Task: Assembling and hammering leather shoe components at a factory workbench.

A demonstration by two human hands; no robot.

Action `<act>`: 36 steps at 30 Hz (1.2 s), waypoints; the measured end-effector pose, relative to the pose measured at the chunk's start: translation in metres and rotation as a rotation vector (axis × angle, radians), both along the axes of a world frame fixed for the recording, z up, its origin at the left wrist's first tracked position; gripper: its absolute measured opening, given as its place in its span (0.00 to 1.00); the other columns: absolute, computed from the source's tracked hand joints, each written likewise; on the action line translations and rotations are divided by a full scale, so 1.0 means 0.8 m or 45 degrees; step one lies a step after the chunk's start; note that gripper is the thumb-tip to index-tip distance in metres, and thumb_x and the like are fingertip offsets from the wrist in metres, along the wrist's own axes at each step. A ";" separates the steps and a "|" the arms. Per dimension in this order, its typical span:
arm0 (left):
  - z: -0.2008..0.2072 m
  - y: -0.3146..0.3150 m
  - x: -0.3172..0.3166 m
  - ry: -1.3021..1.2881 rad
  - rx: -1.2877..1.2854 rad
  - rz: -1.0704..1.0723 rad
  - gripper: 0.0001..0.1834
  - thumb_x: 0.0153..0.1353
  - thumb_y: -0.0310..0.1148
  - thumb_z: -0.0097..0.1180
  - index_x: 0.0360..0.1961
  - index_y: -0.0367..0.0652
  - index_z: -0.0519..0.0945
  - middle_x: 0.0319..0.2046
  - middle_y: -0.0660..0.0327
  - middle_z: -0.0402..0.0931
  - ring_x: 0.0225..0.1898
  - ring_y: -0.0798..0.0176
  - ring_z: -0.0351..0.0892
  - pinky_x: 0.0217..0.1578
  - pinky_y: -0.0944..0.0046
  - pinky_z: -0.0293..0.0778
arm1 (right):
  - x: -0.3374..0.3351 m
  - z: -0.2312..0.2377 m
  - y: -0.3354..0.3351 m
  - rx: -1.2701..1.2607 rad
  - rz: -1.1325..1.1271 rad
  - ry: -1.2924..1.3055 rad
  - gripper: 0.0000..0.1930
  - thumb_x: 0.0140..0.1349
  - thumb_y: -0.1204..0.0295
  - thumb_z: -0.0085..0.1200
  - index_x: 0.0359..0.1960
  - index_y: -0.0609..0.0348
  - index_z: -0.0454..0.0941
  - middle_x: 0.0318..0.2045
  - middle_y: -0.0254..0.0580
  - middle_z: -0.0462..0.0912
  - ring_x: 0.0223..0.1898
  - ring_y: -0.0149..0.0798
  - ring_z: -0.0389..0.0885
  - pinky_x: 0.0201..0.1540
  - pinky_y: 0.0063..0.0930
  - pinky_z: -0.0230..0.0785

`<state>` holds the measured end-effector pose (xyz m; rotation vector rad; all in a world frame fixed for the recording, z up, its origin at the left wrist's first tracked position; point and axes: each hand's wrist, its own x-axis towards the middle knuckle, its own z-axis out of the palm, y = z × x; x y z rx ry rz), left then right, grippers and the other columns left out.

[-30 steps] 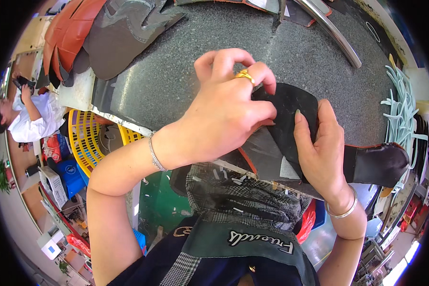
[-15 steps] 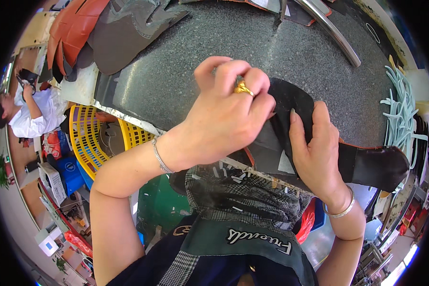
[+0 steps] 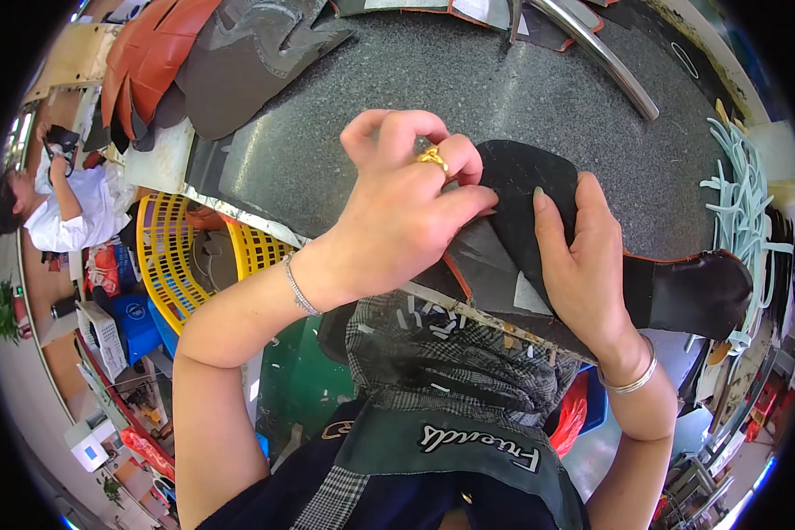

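Observation:
A black leather piece [image 3: 532, 172] with a rounded end lies over the near edge of the dark stone worktop [image 3: 397, 97]. My left hand [image 3: 406, 199], with a gold ring, has its thumb and fingers pinched at the left edge of this piece. My right hand [image 3: 587, 256] grips its right side, thumb on top and fingers round the far edge. Under and beside it, a dark piece with orange-red edging [image 3: 458, 276] shows near the front edge. Another shiny black end [image 3: 702, 291] with orange-red edging reaches out to the right of my right wrist.
Brown and grey cut leather pieces [image 3: 243, 71] are stacked at the far left. A curved metal bar [image 3: 601, 57] rests at the far right. Pale blue strips [image 3: 738, 203] hang on the right edge. Below left stands a yellow basket [image 3: 163, 256]; a person in white [image 3: 75, 208] works beyond.
My left hand has shifted slightly left, its thumb now straighter at the black piece's edge. That piece lies flatter, with more of its rounded end showing. My right hand keeps its hold.

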<state>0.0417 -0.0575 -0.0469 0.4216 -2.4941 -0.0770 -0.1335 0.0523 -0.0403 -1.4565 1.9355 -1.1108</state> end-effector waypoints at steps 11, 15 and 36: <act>-0.009 -0.009 0.005 -0.059 0.085 0.153 0.11 0.42 0.32 0.70 0.30 0.55 0.85 0.35 0.73 0.73 0.48 0.58 0.65 0.52 0.53 0.55 | -0.001 0.002 -0.001 0.057 0.013 0.051 0.10 0.67 0.75 0.53 0.35 0.67 0.65 0.23 0.63 0.76 0.26 0.67 0.76 0.27 0.48 0.65; -0.006 -0.008 0.005 0.050 0.401 0.060 0.08 0.44 0.33 0.72 0.27 0.54 0.85 0.35 0.73 0.73 0.49 0.58 0.65 0.52 0.53 0.54 | 0.000 0.002 -0.001 0.047 0.005 0.039 0.10 0.67 0.75 0.53 0.35 0.67 0.65 0.22 0.63 0.75 0.26 0.67 0.76 0.26 0.48 0.65; 0.017 -0.033 0.077 0.352 0.943 0.602 0.09 0.70 0.33 0.52 0.32 0.42 0.75 0.34 0.58 0.74 0.43 0.60 0.68 0.50 0.61 0.61 | -0.003 0.007 -0.003 0.150 0.101 -0.060 0.16 0.62 0.67 0.62 0.32 0.67 0.69 0.21 0.55 0.75 0.23 0.57 0.76 0.25 0.44 0.65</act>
